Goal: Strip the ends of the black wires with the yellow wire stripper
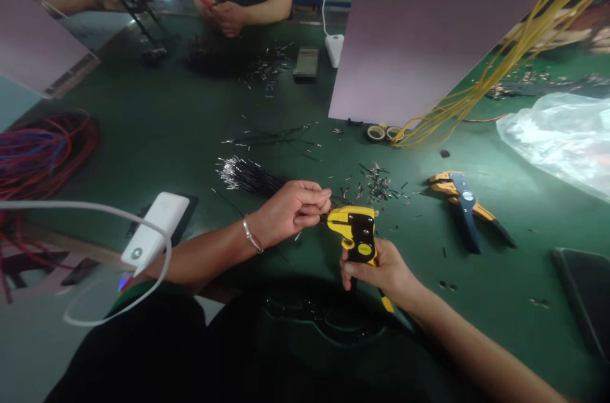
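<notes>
1. My left hand [290, 212] is closed in a tight pinch on a short black wire [324, 217], which my fingers mostly hide. Its end sits at the mouth of the yellow wire stripper [355, 234]. If my pinch slips, the wire could pull out crooked or drop among the loose pieces.
2. My right hand [381, 269] is wrapped firmly around the stripper's handles. Squeezing before the wire sits straight could nick the strands or cut the wire through.
3. My fingertips are right beside the stripper's jaws, so careless feeding could trap the skin.
4. A bundle of black wires with bare silver ends [248, 175] lies just past my left hand on the green tabletop [143, 136]. A scatter of short offcuts [376, 184] lies beyond the stripper. Finished wires and scraps could get mixed if my forearm sweeps through them.
5. A white cable [71, 204] from the power bank [155, 231] crosses near my left forearm and could snag it.
6. A blue-and-yellow stripper [464, 203] lies off to my right, close enough to knock if I swing my right elbow wide.
</notes>
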Demonstrator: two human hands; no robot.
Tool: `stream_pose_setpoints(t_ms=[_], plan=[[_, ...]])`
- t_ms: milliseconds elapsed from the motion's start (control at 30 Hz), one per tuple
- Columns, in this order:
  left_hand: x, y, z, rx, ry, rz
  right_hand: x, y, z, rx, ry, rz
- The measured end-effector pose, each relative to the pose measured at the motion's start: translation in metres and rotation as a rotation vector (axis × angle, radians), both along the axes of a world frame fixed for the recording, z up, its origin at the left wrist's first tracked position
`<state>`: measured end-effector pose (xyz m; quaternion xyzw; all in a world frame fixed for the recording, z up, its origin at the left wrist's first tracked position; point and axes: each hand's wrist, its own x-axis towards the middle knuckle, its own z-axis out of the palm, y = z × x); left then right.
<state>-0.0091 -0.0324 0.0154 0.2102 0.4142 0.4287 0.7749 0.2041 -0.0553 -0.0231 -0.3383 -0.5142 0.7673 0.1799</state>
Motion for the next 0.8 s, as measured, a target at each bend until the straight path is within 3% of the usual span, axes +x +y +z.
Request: stream_pose_setpoints(t_ms=[800], plan=[[0.002,-0.006,0.012,0.044,0.113,0.026,-0.006,-0.001,0.004,0.037,-0.102,-0.184]])
